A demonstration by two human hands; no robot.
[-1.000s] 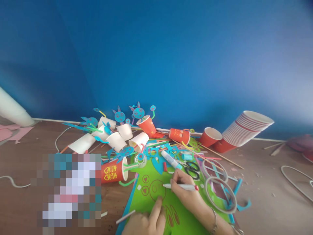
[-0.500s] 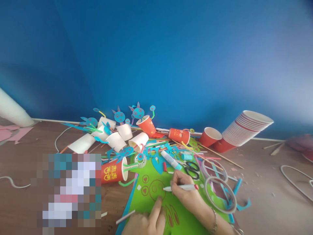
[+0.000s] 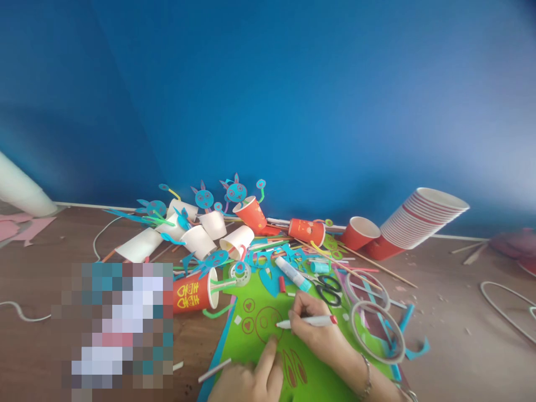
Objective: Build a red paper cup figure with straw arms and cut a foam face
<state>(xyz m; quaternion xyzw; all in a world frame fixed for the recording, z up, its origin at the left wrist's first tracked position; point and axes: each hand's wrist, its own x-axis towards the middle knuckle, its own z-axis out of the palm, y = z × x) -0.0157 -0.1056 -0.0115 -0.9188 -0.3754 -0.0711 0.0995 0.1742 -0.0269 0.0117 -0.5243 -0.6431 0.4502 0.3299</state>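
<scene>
My right hand (image 3: 312, 318) is closed around a white marker (image 3: 310, 321) with a red end. Its tip touches the green paper (image 3: 245, 357) inside a red circle outline (image 3: 268, 334) that holds two small oval outlines. My left hand (image 3: 249, 379) lies flat on the paper's lower part, its index finger stretched to the circle's lower edge and the other fingers bent; it grips nothing. Left of the circle are two small circles with hearts (image 3: 248, 315). Below it are pointed ear-like shapes (image 3: 295, 368) in red outline.
Scissors (image 3: 329, 290), a glue stick (image 3: 293, 273) and tape rolls (image 3: 377, 332) lie around the paper. Paper cups (image 3: 196, 290) with blue cut-out figures stand or lie behind and left. A tall cup stack (image 3: 422, 218) leans at the right, before a blue wall (image 3: 268, 100).
The marker tip has shifted slightly left within the circle, and the right-hand oval outline shows more fully. My left hand stays in place.
</scene>
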